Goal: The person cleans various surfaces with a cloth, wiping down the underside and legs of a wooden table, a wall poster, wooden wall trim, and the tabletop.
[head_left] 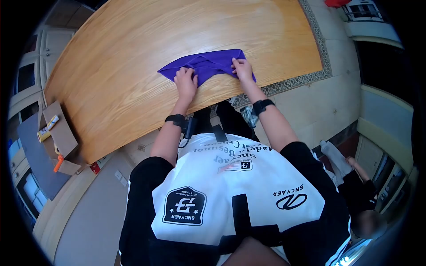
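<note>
A purple cloth [212,62] lies partly folded on the wooden table [146,48], near its front edge. On the cloth's left part rests my left hand [186,82], its fingers bent and pressed together on the fabric. At the cloth's right end, my right hand [242,69] pinches the fabric between thumb and fingers. Folds run across the middle of the cloth between both hands. Dark bands are strapped round both wrists.
A brown cardboard box [64,135] with a yellow roll and an orange-handled item stands at the table's left edge. Another person [357,190] in dark clothing is at the lower right. Cabinets line the far left.
</note>
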